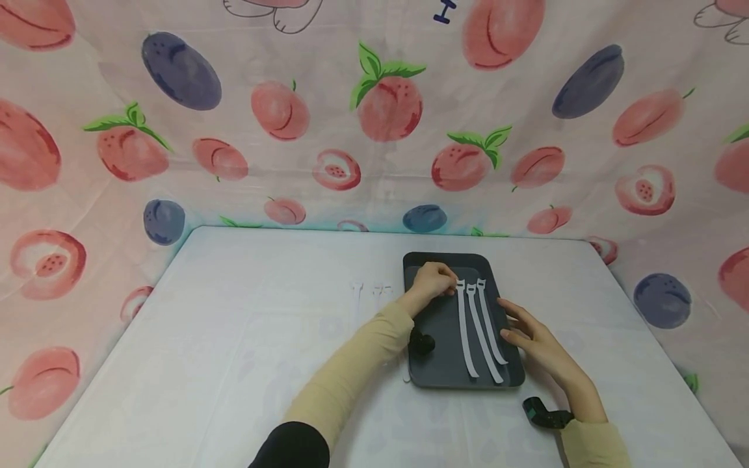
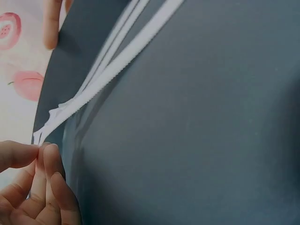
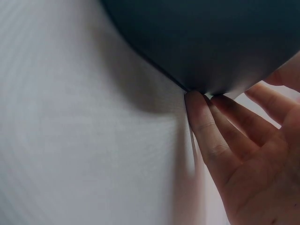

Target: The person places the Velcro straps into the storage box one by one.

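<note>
Fruit-printed cloth (image 1: 333, 117) stands at twelve o'clock behind the white desk (image 1: 234, 364), whose near edge is cut off. Toward two, a dark tray (image 1: 435, 369) holds three white strips (image 1: 480, 331). The left hand (image 1: 434, 279), at the tray's eleven, pinches one strip's end, its fingers partly hiding it; the right hand (image 1: 537, 341), fingers extended, touches the rim at three. Faint shapes (image 1: 359, 291) toward nine are hard to make out.

The head camera looks forward and down over a white tabletop (image 1: 263, 325), far enough back to frame the dark grey rectangular tray (image 1: 435, 367) and the fruit-printed pale pink cloth (image 1: 328, 84) beyond. The left wrist camera faces the left hand (image 2: 37, 192) closely across the tray, sharing the flat white tooth-edged strips (image 2: 112, 70) with the head view; the right wrist camera, equally close, shares the tray's edge and right hand (image 3: 248, 154).
</note>
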Motion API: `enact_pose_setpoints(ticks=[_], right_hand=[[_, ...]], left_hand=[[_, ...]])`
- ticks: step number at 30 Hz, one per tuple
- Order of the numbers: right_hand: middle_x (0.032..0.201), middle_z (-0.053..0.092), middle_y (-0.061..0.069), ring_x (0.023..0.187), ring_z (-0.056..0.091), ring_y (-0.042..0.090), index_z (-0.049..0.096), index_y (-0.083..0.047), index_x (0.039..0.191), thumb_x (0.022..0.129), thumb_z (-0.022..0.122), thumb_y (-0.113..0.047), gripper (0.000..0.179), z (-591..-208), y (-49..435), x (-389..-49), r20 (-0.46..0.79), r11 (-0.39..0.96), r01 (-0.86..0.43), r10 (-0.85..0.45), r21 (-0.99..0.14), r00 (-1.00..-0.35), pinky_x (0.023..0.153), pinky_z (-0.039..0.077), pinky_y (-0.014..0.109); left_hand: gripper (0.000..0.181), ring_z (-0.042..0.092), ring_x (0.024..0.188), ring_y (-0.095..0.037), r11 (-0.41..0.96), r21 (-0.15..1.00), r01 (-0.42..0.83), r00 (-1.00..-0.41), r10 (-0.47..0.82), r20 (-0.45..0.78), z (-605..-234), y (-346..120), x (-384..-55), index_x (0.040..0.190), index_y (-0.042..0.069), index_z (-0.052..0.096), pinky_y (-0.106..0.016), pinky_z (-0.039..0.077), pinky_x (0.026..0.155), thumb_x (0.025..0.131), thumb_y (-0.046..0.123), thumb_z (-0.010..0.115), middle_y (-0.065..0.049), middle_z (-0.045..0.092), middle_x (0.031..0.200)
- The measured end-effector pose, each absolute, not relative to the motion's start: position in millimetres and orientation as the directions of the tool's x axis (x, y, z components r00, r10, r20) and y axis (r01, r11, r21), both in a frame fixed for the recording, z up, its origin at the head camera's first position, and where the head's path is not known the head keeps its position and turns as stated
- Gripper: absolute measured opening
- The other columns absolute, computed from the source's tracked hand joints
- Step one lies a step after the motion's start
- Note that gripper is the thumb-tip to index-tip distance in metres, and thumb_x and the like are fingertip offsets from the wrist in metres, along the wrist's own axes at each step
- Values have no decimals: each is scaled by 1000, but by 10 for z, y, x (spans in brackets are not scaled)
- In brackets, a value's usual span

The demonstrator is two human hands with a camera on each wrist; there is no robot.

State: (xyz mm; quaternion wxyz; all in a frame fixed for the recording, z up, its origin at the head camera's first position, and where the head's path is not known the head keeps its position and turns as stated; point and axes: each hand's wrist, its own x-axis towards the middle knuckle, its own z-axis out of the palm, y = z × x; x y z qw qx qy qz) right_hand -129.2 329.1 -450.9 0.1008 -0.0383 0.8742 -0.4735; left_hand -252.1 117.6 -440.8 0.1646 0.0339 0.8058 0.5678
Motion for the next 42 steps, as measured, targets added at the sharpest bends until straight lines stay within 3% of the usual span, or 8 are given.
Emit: enact_pose_setpoints(ticks=[14, 32, 38, 42], right_hand=[[154, 27, 25, 135, 32, 50, 23, -21, 154, 97, 57, -29, 67, -4510, 3278, -1298, -147, 548, 37, -159, -836, -976, 100, 29, 71], [155, 26, 24, 137, 30, 51, 23, -22, 153, 96, 57, -32, 67, -4531, 3276, -1300, -155, 558, 45, -151, -829, -976, 101, 28, 72], [154, 26, 25, 136, 31, 51, 23, -20, 153, 97, 57, -29, 66, -4514, 3277, -1296, -148, 557, 37, -156, -829, -977, 100, 29, 71], [154, 26, 26, 135, 31, 52, 24, -18, 153, 97, 56, -30, 66, -4531, 3286, -1293, -139, 555, 26, -161, -831, -977, 100, 28, 72]], left_hand=[[9, 64, 63, -15, 485, 872, -67, -947, 243, -208, -4453, 1179, -2467, 88, 7, 74, -21, 41, 51, 86, 6, 65, -8, 71, 76], [9, 65, 64, -15, 489, 870, -69, -953, 226, -202, -4487, 1162, -2442, 88, 9, 74, -20, 42, 56, 85, 6, 66, -6, 72, 78], [10, 67, 69, -16, 421, 901, -103, -953, 219, -212, -4482, 1156, -2417, 90, 7, 72, -20, 44, 58, 89, 8, 63, -6, 74, 93], [13, 68, 71, -17, 352, 926, -134, -948, 226, -223, -4486, 1151, -2410, 93, 7, 71, -22, 49, 60, 93, 13, 59, -7, 72, 86]])
